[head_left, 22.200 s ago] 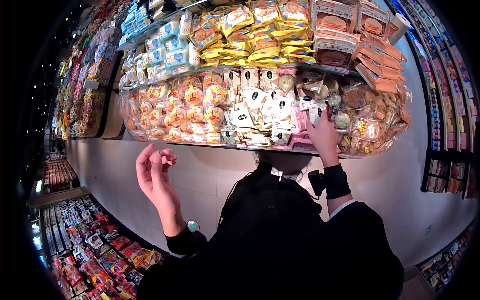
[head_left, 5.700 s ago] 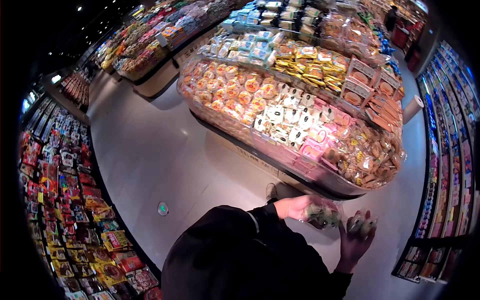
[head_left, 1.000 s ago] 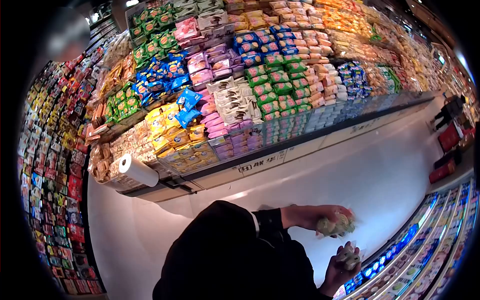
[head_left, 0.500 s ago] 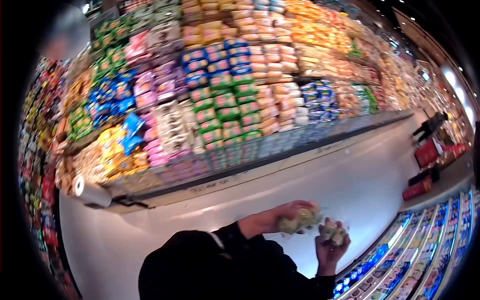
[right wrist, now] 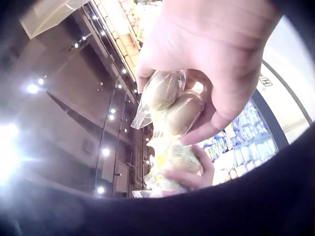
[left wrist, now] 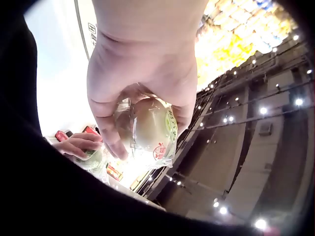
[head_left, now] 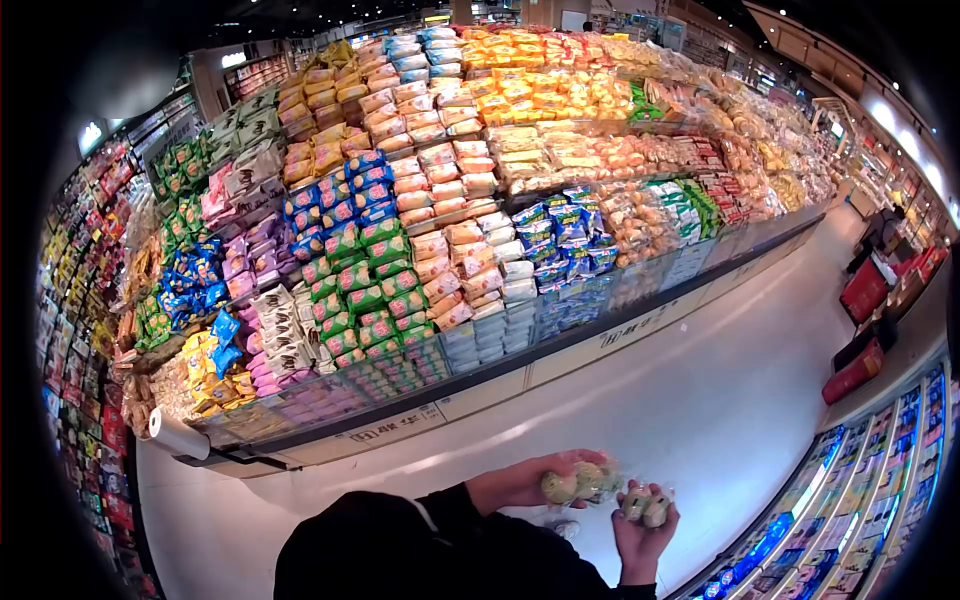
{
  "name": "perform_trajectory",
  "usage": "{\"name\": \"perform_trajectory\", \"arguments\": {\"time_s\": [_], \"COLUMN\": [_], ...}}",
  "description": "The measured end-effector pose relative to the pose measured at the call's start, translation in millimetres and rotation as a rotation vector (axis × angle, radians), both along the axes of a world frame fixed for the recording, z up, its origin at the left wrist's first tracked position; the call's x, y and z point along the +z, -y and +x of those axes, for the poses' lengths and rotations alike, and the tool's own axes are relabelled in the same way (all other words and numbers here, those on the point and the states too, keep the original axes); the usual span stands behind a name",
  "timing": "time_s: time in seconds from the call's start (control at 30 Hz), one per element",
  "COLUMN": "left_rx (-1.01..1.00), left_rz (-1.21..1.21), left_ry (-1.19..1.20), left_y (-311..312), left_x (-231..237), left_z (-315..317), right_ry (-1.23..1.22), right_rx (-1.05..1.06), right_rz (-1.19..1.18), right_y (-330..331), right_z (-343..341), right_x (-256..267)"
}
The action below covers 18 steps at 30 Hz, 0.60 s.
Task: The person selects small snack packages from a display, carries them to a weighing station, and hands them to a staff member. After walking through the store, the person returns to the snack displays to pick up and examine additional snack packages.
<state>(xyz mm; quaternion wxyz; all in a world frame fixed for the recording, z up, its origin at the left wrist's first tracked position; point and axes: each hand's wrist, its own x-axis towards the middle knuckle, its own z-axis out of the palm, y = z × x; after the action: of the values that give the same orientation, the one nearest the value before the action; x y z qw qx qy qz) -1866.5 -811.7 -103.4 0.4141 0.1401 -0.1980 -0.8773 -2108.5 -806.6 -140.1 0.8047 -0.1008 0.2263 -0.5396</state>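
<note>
My left hand grips several pale-green, egg-shaped foods in clear wrappers. In the left wrist view, the fingers curl round one wrapped egg-shaped piece, its wrapper printed in red and green. My right hand holds wrapped pieces of the same sort in front of its palm, fingers bent about them. Two of them, a paler one and a browner one, show in the right wrist view. The hands are close together in front of the body, above the floor.
A long display bin of packaged snacks runs across the front, behind a clear panel. A white roll sticks out at its left end. Lit shelves stand at the right, with red containers beyond. Pale floor lies between.
Earlier, my right hand reached into a bin and my left was free. Later both hold wrapped pieces. Over the last second the view swung right along the display; both grips stay.
</note>
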Motion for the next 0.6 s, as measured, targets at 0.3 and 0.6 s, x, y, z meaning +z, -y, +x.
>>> {"name": "perform_trajectory", "arguments": {"time_s": [0.3,0.6], "left_rx": [-0.092,-0.061], "left_rz": [-0.008,-0.001], "left_ry": [0.024,-0.034], "left_y": [84.4,166.7], "left_x": [13.6,-6.8], "left_z": [-104.1,-122.8], "right_ry": [0.105,0.116], "right_rx": [-0.307,-0.188], "right_rz": [0.068,0.084], "right_y": [69.2,155.7], "right_z": [-122.0,-134.6], "right_x": [-13.1,-29.7]}}
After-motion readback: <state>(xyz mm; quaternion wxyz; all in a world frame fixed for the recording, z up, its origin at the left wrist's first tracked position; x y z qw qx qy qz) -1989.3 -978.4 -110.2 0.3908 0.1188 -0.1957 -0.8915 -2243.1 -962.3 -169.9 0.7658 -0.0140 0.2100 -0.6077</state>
